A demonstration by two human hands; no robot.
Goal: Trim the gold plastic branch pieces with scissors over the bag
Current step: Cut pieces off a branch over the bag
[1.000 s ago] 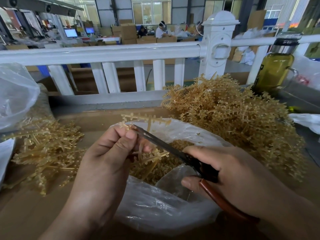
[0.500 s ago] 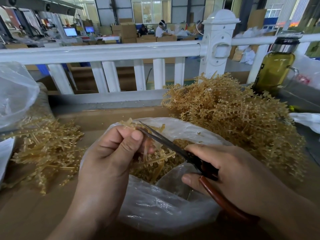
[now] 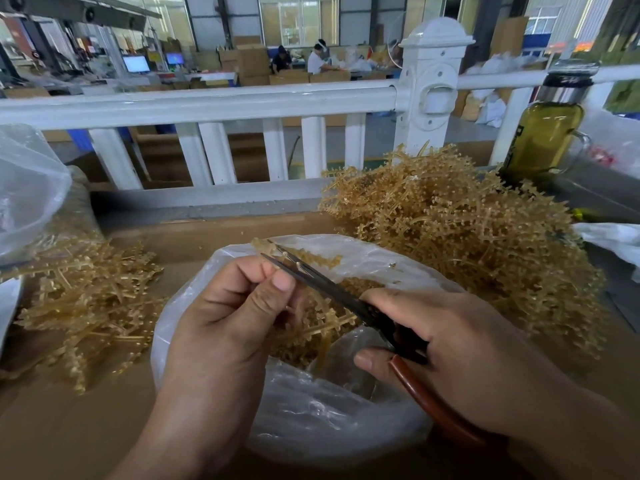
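- Clear plastic bag (image 3: 311,420), open, centre of brown cardboard worktop (image 3: 69,427).
- Right hand (image 3: 450,341): fingers curled round dark-bladed, red-handled scissors (image 3: 325,289); handles mostly hidden.
- Left hand (image 3: 235,323): fingers pinch gold plastic branch piece (image 3: 322,259) above bag; stem hidden.

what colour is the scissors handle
Reddish-brown: the scissors handle shows below the right hand in the head view.

A white railing (image 3: 214,102) with a capped post (image 3: 433,91) crosses the middle of the frame behind the brown bench (image 3: 69,427). Beyond it, along the top, lies a factory hall. Tall windows (image 3: 298,19) let in daylight over stacked cardboard boxes (image 3: 252,60). Two lit monitors (image 3: 136,63) stand at upper left, and two people (image 3: 317,58) sit at what may be a worktable.
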